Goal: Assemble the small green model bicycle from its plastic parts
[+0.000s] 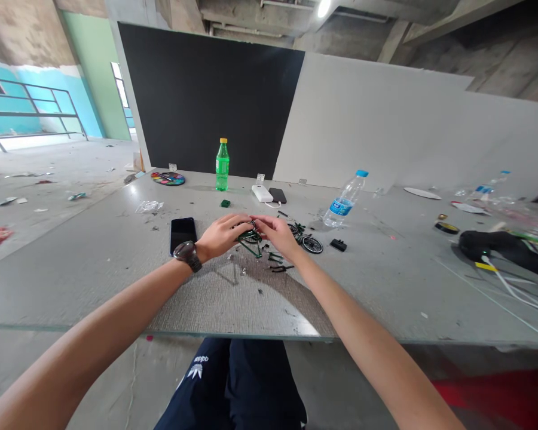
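Near the middle of the table, my left hand has its fingers closed on a small dark green bicycle frame with a wheel in it. My right hand meets it from the right, its fingertips pinched at the top of the same piece; what they grip there is too small to tell. Just right of my hands lie a loose small wheel and other dark bicycle parts. A green part and a black fork lie below my right hand.
A phone lies beside my left wrist. Behind stand a green bottle, a white power bank and a green block. A tilted water bottle and a black block are on the right. Cables lie far right.
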A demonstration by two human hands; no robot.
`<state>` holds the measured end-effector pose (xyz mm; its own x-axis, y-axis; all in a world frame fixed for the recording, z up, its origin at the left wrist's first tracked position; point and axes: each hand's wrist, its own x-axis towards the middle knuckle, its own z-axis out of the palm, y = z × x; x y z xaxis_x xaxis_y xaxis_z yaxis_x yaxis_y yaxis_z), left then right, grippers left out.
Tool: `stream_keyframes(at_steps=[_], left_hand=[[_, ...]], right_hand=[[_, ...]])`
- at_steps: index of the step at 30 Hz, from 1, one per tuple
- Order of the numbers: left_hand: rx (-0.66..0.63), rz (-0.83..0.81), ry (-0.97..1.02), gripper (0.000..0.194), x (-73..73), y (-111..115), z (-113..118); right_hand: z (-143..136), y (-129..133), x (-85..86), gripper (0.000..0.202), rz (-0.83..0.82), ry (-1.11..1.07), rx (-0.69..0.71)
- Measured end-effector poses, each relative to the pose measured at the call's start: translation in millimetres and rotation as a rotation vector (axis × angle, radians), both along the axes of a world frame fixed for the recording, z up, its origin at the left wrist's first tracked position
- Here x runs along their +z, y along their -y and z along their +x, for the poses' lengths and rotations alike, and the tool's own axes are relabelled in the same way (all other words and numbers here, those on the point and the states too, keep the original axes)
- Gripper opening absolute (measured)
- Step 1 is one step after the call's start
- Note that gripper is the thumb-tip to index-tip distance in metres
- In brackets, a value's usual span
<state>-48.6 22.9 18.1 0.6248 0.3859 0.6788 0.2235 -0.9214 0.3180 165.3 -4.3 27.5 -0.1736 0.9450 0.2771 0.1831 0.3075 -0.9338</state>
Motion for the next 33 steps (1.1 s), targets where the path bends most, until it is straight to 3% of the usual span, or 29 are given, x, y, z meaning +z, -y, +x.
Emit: stream_keyframes(at_steps=[6,10,14,16,20,25,30,33], left_hand=[[-0.029,-0.028,0.006,0.042,-0.9,-1,2],[-0.018,-0.033,0.003,0.042,-3.2,-4,2],[0.079,0.139,-0.142,0.040,-5.1,-6,0],[0.138,0.238,-0.224,0.039,-6.5,-8,-1],[0.204,0.312,-0.304,0.038,-11.6,-13,-3],[0.215,0.332,-0.344,0.030,-17.4,-13,1],[0.217,0.320,-0.333,0.052,-20.4,-12,2],[0.223,0.325,-0.339,0.052,-21.5,-14,1]], right_hand=[[-2,0,-0.5,0.045,-0.081,-0.050,0.059],[11,-7,4.7,0.047,0.016,0.037,-0.075],[39,-14,9.9,0.027,0.260,0.433,-0.370],[51,-16,10.5,0.018,0.279,0.617,-0.402],[60,-16,8.9,0.016,0.209,0.778,-0.358],[48,-13,4.4,0.013,0.173,0.836,-0.198],[34,-7,3.2,0.015,0.185,0.840,-0.115],[30,-5,5.1,0.017,0.204,0.817,-0.122]])
